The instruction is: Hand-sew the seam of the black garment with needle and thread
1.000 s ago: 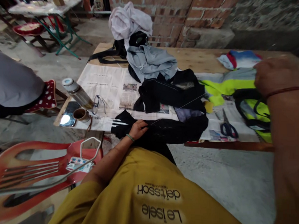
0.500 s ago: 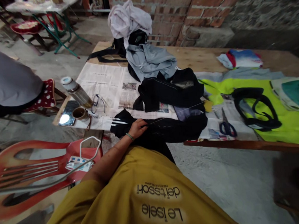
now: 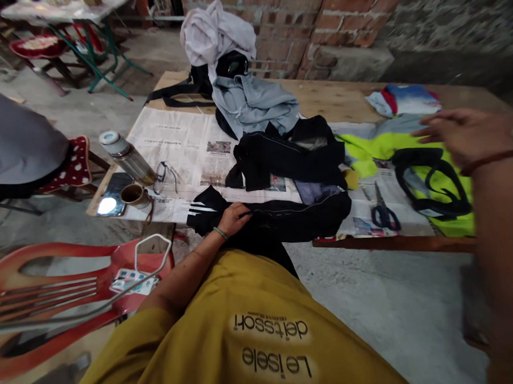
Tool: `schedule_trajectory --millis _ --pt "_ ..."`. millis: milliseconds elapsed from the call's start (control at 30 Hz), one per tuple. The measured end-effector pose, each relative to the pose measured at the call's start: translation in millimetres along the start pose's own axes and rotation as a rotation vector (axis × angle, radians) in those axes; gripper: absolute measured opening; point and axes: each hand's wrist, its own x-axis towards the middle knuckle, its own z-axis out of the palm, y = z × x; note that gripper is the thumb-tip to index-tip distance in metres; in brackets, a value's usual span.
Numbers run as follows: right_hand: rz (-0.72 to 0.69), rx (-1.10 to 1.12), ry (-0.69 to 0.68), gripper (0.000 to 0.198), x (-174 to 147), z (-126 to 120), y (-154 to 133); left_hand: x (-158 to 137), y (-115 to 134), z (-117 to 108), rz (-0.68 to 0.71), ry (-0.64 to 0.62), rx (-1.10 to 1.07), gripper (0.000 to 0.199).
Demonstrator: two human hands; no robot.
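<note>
A black garment [image 3: 301, 217] with white stripes at its left end lies along the table's near edge, partly over my lap. A pale line runs along its upper edge. My left hand [image 3: 234, 219] is closed, pinching that edge close to the stripes. Raised at the right, my right hand [image 3: 468, 135] is slightly blurred, in front of a bright yellow-green and grey garment [image 3: 360, 152]. Its fingertips are drawn together, and whatever they hold is too small to make out. Dark-handled scissors [image 3: 384, 213] lie on newspaper between the black garment and a black strap loop [image 3: 432, 183].
Glasses [image 3: 165, 178], a bottle [image 3: 128, 158], a brown cup [image 3: 135, 195] and a phone [image 3: 110, 197] stand or lie at the left. Behind are a grey garment [image 3: 256, 103] and a pale cloth bundle [image 3: 218, 33]. A red chair [image 3: 72, 282] is beside me; a seated person [image 3: 17, 136] is farther left.
My right hand has come into view from the right. The thin thread stretched rightward from the black garment no longer shows taut. My left hand keeps its pinch; the view has shifted slightly.
</note>
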Motion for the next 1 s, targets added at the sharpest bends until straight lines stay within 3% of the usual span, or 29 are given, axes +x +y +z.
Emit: schedule_trajectory --millis 67,133,267,367,533,767,1000 --pt "0.148 0.022 -0.207 0.031 -31.7 41.8 -23.2 0.2 0.8 -0.2 0.007 0.008 -0.006 0.010" --pt "0.149 0.022 -0.329 0.024 -81.3 90.4 -47.2 0.3 1.9 -0.2 0.016 0.024 -0.014 0.009" --pt "-0.195 -0.079 -0.339 0.025 -190.3 171.3 -70.0 0.5 2.9 -0.1 0.014 0.030 -0.027 0.008" --pt "-0.241 -0.205 -0.318 0.031 -236.6 203.3 -60.0 1.6 2.5 -1.1 -0.016 0.017 -0.031 0.007" --pt "-0.064 -0.309 -0.219 0.039 -243.0 219.1 -29.0 10.3 9.4 -9.8 -0.063 -0.098 0.055 0.011" --pt "0.023 -0.326 -0.182 0.041 -239.0 217.7 -15.4 23.8 35.6 -54.9 -0.072 -0.359 0.675 0.013" --pt "0.029 -0.315 -0.187 0.041 -241.4 217.6 -16.1 14.5 26.6 -115.1 -0.366 -0.375 0.908 0.015"
